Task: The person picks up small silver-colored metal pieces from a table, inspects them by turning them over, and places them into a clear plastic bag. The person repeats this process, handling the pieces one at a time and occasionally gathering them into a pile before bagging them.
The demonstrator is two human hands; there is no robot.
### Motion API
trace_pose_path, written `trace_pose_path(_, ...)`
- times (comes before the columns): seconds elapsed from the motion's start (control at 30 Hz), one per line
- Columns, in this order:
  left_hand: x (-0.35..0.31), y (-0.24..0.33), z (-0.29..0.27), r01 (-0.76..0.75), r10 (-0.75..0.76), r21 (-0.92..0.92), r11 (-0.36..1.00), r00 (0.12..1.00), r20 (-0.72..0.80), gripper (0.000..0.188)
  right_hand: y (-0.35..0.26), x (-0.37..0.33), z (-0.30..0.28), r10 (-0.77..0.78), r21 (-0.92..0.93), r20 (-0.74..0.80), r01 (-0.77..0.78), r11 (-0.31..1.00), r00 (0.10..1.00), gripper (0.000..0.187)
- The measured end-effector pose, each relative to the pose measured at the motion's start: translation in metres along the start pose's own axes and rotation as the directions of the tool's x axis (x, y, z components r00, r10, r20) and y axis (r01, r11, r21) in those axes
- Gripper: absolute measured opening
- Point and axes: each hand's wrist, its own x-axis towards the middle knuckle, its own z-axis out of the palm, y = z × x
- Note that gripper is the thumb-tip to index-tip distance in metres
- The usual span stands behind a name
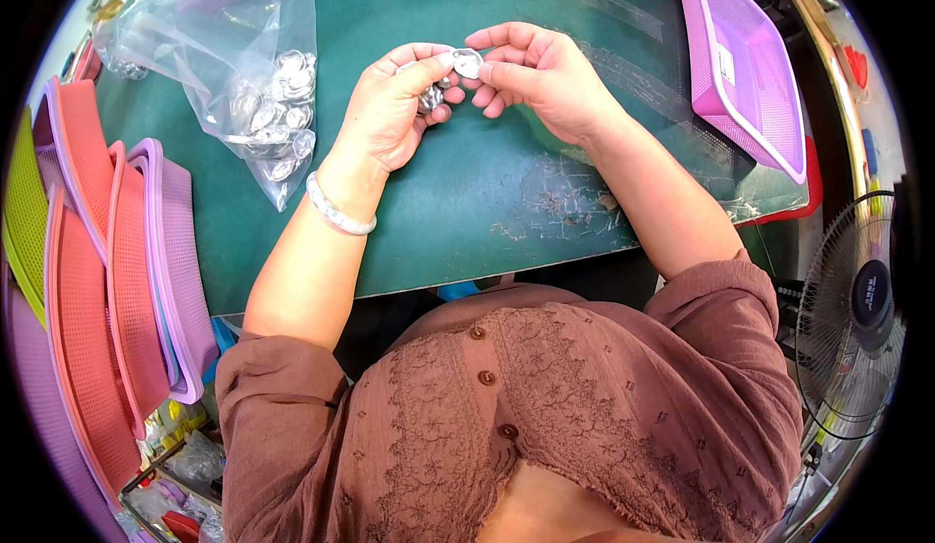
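Over the green table, a small shiny silver disc (467,63) is pinched at its left edge by my left hand (382,105), between thumb and forefinger. More silver pieces (431,100) are cupped under the thumb in the same hand, partly hidden by the fingers. My right hand (553,80) grips the disc's right edge with its thumb, the other fingers curled loosely behind. Left of my hands lies a clear plastic bag (219,66) with several similar silver pieces (278,114) gathered in its lower part.
A purple mesh basket (745,75) stands at the table's right edge. Stacked pink, purple and green baskets (97,241) crowd the left side. A black fan (857,299) is at the lower right. Clear tape and worn patches mark the green tabletop (438,222).
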Motion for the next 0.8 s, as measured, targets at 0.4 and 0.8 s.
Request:
trace_pose_path(0.4,-0.0009,-0.0041,0.0008,-0.203,0.202,0.174,0.964,0.979,0.027,0.012,0.0022,0.0011,-0.0019,-0.009,0.095,0.039,0.005,0.995,0.999,0.034)
trace_pose_path(0.8,-0.0037,-0.0047,0.0042,-0.313,0.315,0.224,0.923,0.949,0.026,0.012,0.0050,0.0026,-0.0050,-0.054,0.092,0.066,0.048,0.995,0.996,0.032)
